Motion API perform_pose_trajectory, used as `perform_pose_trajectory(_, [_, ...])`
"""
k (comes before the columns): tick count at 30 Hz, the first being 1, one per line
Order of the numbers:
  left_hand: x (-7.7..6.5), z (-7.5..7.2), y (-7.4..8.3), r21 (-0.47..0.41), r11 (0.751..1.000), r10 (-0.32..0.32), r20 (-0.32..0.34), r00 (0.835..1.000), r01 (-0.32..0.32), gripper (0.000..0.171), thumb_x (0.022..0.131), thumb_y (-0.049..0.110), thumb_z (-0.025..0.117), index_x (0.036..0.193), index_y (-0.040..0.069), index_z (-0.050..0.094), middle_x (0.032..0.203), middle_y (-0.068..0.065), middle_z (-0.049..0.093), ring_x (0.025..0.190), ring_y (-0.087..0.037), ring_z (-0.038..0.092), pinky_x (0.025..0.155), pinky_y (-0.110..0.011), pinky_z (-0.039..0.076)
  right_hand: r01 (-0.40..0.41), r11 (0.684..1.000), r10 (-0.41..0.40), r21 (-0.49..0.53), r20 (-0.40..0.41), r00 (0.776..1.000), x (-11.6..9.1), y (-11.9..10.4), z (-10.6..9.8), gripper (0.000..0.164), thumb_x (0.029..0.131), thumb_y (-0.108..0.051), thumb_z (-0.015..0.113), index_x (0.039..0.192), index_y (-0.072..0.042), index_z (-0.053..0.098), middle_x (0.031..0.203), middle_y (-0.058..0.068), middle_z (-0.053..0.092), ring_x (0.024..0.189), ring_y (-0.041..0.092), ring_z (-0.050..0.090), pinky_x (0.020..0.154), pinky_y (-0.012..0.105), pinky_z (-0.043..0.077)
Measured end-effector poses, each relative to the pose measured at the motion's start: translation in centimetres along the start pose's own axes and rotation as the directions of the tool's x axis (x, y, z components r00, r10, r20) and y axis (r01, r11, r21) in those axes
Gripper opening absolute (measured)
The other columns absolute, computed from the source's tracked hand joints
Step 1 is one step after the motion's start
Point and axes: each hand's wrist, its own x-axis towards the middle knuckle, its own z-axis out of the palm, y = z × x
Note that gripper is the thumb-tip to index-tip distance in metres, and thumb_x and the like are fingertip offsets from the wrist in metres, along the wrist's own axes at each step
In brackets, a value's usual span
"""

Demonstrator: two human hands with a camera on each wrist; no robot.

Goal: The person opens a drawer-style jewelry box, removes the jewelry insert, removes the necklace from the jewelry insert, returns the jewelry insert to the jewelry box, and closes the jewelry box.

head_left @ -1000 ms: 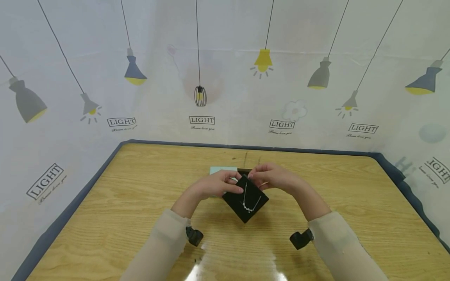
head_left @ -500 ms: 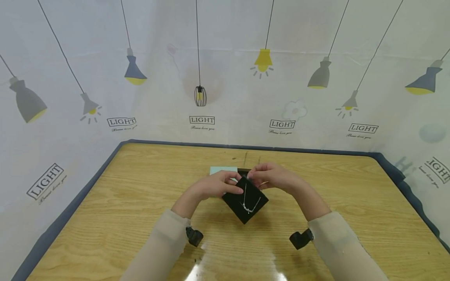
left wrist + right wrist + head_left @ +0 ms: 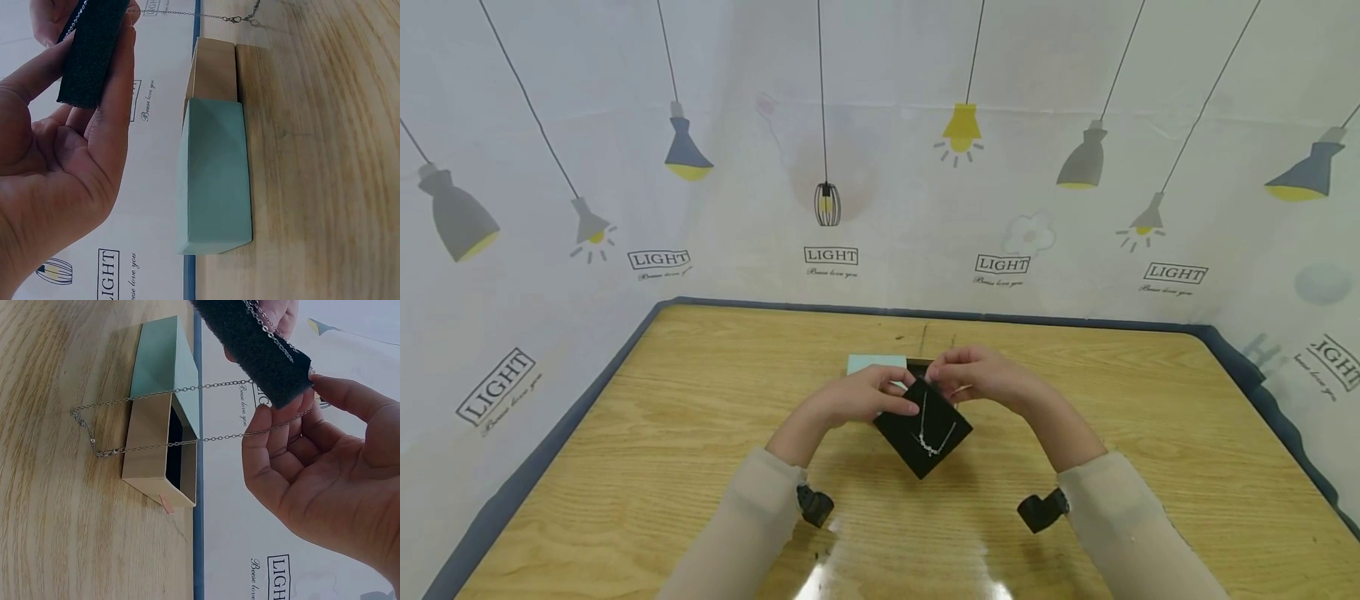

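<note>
My left hand (image 3: 868, 393) holds a black foam jewelry pad (image 3: 908, 435) by its left side, thumb on the face. A fine silver necklace (image 3: 931, 451) lies across that face. The rest of its chain (image 3: 219, 385) hangs behind the pad in a long loop, with a clasp (image 3: 232, 19) at the low end. At the pad's upper corner my right hand (image 3: 981, 377) pinches the chain, thumb against the pad's edge in the right wrist view. Behind both hands lies a mint box sleeve (image 3: 155, 359), its beige drawer (image 3: 147, 439) pulled partly out.
The wooden table (image 3: 700, 375) carries the box near its far side. Inside the drawer the bottom looks dark, and a small pink ribbon tab (image 3: 166, 504) sticks out of its end. A printed backdrop (image 3: 895, 183) with lamp pictures stands behind the table.
The pad has tipped down very slightly, and my right fingertips have shifted a little leftward at its top corner. The box and left hand stay in place.
</note>
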Motion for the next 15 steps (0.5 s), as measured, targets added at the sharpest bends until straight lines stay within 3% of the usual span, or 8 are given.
perform_pose_trajectory(15, [-0.09, 0.02, 0.06, 0.014, 1.0, -0.005, 0.005, 1.0, 0.005, 0.027, 0.099, 0.012, 0.06, 0.123, 0.001, 0.055, 0.11, -0.016, 0.073, 0.083, -0.012, 0.07, 0.071, -0.027, 0.058, 0.014, 1.0, -0.014, -0.005, 0.005, 1.0, -0.04, -0.2, 0.12, 0.023, 0.104, -0.017, 0.05, 0.109, 0.001, 0.064, 0.086, -0.004, 0.059, 0.084, 0.012, 0.059, 0.083, 0.029, 0.055])
